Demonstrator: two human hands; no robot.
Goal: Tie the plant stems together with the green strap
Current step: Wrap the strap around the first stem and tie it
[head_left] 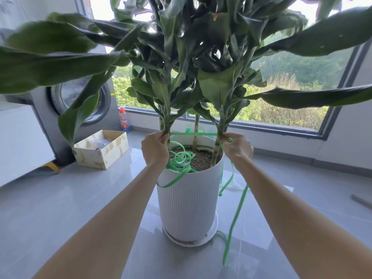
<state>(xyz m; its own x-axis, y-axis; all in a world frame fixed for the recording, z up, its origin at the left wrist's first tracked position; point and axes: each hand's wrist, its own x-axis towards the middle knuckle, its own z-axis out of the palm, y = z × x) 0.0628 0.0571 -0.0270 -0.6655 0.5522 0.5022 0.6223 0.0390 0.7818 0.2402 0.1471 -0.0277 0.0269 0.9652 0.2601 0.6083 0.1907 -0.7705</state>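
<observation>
A tall leafy plant stands in a white ribbed pot (pixel 188 200). Its left stem (pixel 166 119) and right stem (pixel 219 127) rise from the soil, with a thinner stem (pixel 195 128) behind them. A green strap (pixel 193 134) runs taut between the two front stems. My left hand (pixel 154 149) grips the strap at the left stem. My right hand (pixel 237 147) pinches the strap at the right stem. Loose coils of strap (pixel 181 160) lie on the soil, and one long end (pixel 234 220) hangs down to the floor on the right.
A cardboard box (pixel 101 150) sits on the grey tile floor at the left, in front of a washing machine (pixel 80 101). A red-capped bottle (pixel 123 120) stands by the window sill. Large leaves spread overhead on both sides. A saucer (pixel 191 241) lies under the pot.
</observation>
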